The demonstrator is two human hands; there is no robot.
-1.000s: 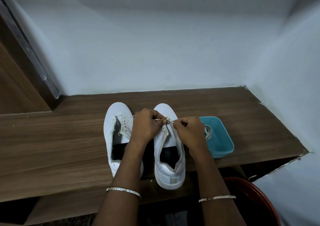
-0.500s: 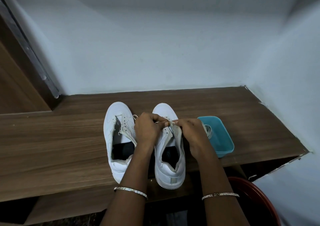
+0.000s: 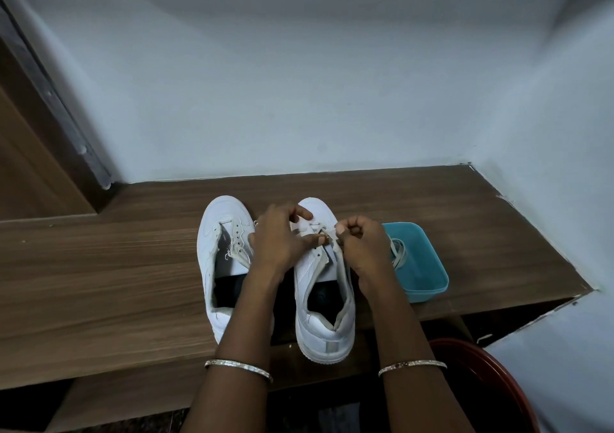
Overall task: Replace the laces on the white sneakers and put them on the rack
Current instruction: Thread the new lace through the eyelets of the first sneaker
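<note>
Two white sneakers stand side by side on a wooden shelf top (image 3: 99,266), toes toward the wall. The left sneaker (image 3: 219,250) has bare eyelets and no lace. Over the right sneaker (image 3: 315,283) both my hands work at the front eyelets. My left hand (image 3: 279,236) pinches the white lace (image 3: 320,230) where it crosses near the toe. My right hand (image 3: 362,246) has its fingers curled and pinches the same lace at the right eyelet row.
A teal plastic tub (image 3: 422,266) sits right of the shoes with a coiled lace (image 3: 398,253) in it. A dark red round basin (image 3: 491,379) stands below the shelf edge at the lower right. Walls close in behind and to the right.
My hands have drawn slightly apart again on the lace across the right sneaker's front eyelets. The shoes and the tub have not moved.
</note>
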